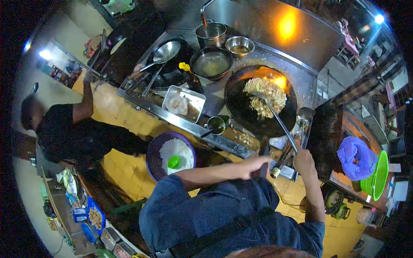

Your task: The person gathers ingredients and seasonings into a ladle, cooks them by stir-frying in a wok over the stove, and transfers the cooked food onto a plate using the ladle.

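Observation:
A large black wok [235,104] sits over the burner at the right, with fried rice [269,99] heaped inside. Flame shows at its back right edge. My right hand [304,162] is closed round the handle of a long metal wok spatula [280,121], whose head rests in the rice. At the stove's front edge, my left hand [254,166] grips a dark upright wok handle [264,155], thumb stretched across it. The hand's lower fingers are partly hidden.
A metal tray [198,101] and a dark sauce cup [216,125] stand along the counter front. Behind are a pot [211,34], a pan [197,63] and a bowl [239,44]. A purple tub [151,165] holds white rice. A co-worker [64,124] stands left.

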A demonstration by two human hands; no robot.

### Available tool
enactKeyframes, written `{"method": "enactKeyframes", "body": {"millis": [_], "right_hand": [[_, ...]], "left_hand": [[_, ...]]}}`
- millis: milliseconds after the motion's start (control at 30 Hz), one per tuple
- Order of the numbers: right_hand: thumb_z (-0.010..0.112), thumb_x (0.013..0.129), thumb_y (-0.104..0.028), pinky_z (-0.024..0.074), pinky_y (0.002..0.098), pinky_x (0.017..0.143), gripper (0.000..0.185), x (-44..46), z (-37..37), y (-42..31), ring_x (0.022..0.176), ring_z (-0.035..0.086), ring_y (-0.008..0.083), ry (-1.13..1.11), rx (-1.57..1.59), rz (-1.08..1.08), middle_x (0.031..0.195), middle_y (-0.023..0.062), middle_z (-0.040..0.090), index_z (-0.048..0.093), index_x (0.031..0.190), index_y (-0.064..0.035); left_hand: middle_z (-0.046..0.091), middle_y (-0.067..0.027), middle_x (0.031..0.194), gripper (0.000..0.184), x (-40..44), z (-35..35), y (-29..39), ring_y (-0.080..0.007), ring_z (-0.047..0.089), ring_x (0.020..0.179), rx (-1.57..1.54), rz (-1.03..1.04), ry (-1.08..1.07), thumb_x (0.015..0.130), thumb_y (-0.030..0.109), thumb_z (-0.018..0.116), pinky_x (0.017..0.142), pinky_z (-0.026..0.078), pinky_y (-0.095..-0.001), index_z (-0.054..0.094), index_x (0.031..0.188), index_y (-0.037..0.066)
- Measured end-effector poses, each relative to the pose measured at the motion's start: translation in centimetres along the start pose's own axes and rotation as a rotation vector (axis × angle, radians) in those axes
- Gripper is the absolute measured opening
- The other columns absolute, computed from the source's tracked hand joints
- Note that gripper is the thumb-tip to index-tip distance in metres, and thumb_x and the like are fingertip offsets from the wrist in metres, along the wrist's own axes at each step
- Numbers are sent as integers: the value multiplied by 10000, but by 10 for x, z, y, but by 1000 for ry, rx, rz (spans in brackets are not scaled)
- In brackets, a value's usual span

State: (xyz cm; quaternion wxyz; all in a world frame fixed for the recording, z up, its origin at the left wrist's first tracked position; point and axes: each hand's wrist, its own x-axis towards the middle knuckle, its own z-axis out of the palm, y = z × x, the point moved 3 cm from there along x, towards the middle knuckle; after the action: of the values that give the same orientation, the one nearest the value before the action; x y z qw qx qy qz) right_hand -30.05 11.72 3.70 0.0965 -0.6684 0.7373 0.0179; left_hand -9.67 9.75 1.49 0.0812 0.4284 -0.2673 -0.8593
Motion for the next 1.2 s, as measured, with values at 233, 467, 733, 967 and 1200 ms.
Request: {"method": "enactKeyframes", "body": {"millis": [233,467,733,967,1200], "right_hand": [[467,806,-139,513,353,562,520,18,26,20,669,610,281,62,-235,169,764,150,595,352,1312,-172],[530,827,-155,453,426,563,422,-7,-25,23,651,608,331,257,163,193,676,192,590,432,1237,-161],[433,901,-335,431,329,408,313,98,101,11,428,525,187,-144,629,274,606,83,540,478,988,-38],[432,865,-287,439,285,663,350,109,-83,-24,792,518,156,370,1237,-125,911,91,569,559,1024,-2],[437,762,-81,329,281,427,193,215,-148,-108,443,385,153,970,1586,-487,514,85,422,420,579,-20]], "left_hand": [[531,-54,578,241,46,-50,8,-151,519,479,-44,157,62,837,261,548,444,437,-301,536,705,60],[538,-51,576,189,86,-82,-8,-147,524,459,-41,407,129,816,212,572,423,436,-284,515,728,55],[549,-20,651,260,170,-137,-5,-111,524,520,107,505,89,832,295,592,470,430,-249,498,901,62],[605,-67,895,425,99,-194,-102,-119,550,667,-127,85,-352,822,375,565,564,448,-275,522,1075,37],[600,-131,857,248,209,-367,-224,-270,591,696,1201,539,1105,781,268,555,625,480,-347,572,907,55]]}}
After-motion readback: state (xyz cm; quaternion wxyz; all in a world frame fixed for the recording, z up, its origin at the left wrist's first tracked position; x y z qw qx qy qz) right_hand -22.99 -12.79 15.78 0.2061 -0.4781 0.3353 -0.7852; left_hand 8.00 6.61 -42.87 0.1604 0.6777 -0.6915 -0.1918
